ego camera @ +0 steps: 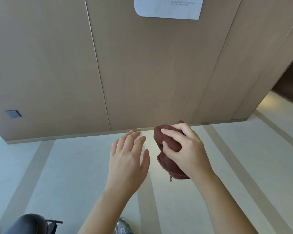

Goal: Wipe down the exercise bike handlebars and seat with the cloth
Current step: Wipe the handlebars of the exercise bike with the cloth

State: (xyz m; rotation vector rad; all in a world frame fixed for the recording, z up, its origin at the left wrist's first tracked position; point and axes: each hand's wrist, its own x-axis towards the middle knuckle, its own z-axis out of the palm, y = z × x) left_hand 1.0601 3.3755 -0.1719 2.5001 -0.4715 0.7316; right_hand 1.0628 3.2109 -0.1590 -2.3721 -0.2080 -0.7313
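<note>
**A:** Where's the cloth (169,142) from where you sit?

**B:** In my right hand (186,149), bunched up in the air over the pale floor (74,166), in front of the wooden wall panels (142,73). That grip is clenched around it, fingers on top and thumb pressing from the side, so I think it's balled to give a firm pad for wiping. One end hangs loose below the palm.

**A:** And the other hand?

**B:** My left hand (127,157) is released, fingers spread, just beside the cloth but not touching it. I'd guess it's free to steady or refold the cloth.

**A:** The bike?

**B:** I can't see handlebars. A dark rounded shape (27,223) sits at the lower left corner; it might be the seat, but I can't tell. Wiping doesn't look begun here.
</note>
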